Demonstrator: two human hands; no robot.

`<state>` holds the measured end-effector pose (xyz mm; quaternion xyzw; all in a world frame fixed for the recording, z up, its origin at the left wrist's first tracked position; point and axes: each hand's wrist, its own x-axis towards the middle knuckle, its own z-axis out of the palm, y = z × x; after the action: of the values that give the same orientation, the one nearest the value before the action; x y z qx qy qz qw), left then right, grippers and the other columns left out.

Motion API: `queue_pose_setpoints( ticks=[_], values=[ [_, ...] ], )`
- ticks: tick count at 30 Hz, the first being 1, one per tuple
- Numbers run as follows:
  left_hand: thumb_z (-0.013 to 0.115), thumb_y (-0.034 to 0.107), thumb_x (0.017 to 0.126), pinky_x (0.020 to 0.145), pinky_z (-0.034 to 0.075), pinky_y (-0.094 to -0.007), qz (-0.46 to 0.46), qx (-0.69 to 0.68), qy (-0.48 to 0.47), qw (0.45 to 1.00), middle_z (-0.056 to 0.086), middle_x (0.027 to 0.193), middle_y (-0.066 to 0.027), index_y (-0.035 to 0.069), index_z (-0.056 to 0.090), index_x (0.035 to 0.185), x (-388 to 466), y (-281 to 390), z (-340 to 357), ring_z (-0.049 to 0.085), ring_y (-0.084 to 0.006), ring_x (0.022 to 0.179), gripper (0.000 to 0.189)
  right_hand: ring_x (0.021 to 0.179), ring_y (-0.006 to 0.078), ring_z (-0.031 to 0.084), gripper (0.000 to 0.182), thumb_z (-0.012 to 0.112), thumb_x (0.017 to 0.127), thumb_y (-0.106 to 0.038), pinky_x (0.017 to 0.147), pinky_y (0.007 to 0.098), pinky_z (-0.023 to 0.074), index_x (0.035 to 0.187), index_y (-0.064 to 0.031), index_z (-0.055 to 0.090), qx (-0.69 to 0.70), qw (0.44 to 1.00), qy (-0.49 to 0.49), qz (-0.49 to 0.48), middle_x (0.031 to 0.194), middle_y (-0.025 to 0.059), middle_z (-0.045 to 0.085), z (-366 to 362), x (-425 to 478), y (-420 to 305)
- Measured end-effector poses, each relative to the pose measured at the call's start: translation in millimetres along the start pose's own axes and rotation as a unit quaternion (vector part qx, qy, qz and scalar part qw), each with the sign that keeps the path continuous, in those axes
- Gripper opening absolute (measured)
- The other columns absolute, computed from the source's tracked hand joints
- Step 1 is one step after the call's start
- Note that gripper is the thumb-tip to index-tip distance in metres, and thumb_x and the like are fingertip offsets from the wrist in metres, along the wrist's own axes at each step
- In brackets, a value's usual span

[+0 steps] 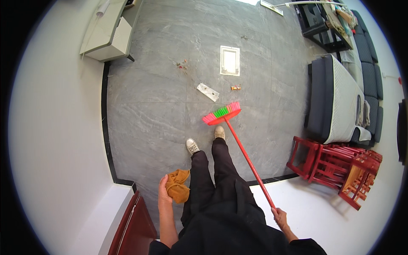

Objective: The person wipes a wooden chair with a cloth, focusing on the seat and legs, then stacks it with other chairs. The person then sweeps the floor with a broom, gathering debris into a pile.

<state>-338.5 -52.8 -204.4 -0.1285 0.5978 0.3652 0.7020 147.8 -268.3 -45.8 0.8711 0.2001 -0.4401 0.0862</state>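
My left hand point(163, 190) grips a crumpled mustard-brown cloth point(178, 188) beside my left thigh. Low on the right, my right hand point(279, 218) is closed around the red handle of a broom point(248, 161). The broom's head, with pink and green bristles point(221, 112), is just ahead of my shoes. Beyond the bristles a flat whitish strip point(207, 92) lies on the grey tiled floor point(146, 134), with small dark bits on it. An orange wrapper point(236, 87) is to its right. Farther off is a scatter of small debris point(182, 65).
A white-framed rectangular panel point(229, 60) is set in the floor ahead. A low cabinet point(108, 32) stands at the left wall. On the right are a grey sofa point(322, 98), red wooden chairs point(331, 162) and a black table point(328, 28). A red door point(137, 226) is behind on the left.
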Motion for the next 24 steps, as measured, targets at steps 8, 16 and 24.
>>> queue_pose_setpoints(
  ticks=[8, 16, 24],
  values=[
    [0.060, 0.022, 0.082, 0.076, 0.049, -0.0359, -0.042, 0.058, 0.104, 0.992, 0.059, 0.095, -0.0082, 0.006, 0.053, 0.097, -20, 18, 42, 0.060, -0.0221, 0.088, 0.023, 0.058, 0.0214, 0.060, 0.051, 0.051, 0.083, -0.050, 0.057, 0.0351, 0.0455, 0.099, -0.0036, 0.063, 0.044, 0.997, -0.059, -0.013, 0.064, 0.0121, 0.060, 105, 67, -37],
    [0.061, 0.023, 0.082, 0.078, 0.050, -0.0363, -0.048, 0.016, 0.087, 0.995, 0.059, 0.095, -0.0080, 0.006, 0.053, 0.098, -6, 2, 59, 0.059, -0.0220, 0.089, 0.025, 0.052, 0.0183, 0.055, 0.051, 0.047, 0.083, -0.052, 0.053, 0.0332, 0.0419, 0.102, -0.0064, 0.063, 0.117, 0.984, -0.021, -0.131, 0.058, 0.0087, 0.055, 186, 203, -187],
    [0.061, 0.022, 0.082, 0.078, 0.050, -0.0365, 0.007, 0.055, 0.090, 0.994, 0.060, 0.094, -0.0085, 0.005, 0.053, 0.099, 8, -10, 85, 0.060, -0.0224, 0.088, 0.024, 0.086, 0.0317, 0.061, 0.045, 0.049, 0.084, -0.043, 0.072, 0.0377, 0.0450, 0.118, -0.0137, 0.056, 0.198, 0.939, 0.009, -0.282, 0.089, 0.0185, 0.062, 115, 273, -358]
  ],
)
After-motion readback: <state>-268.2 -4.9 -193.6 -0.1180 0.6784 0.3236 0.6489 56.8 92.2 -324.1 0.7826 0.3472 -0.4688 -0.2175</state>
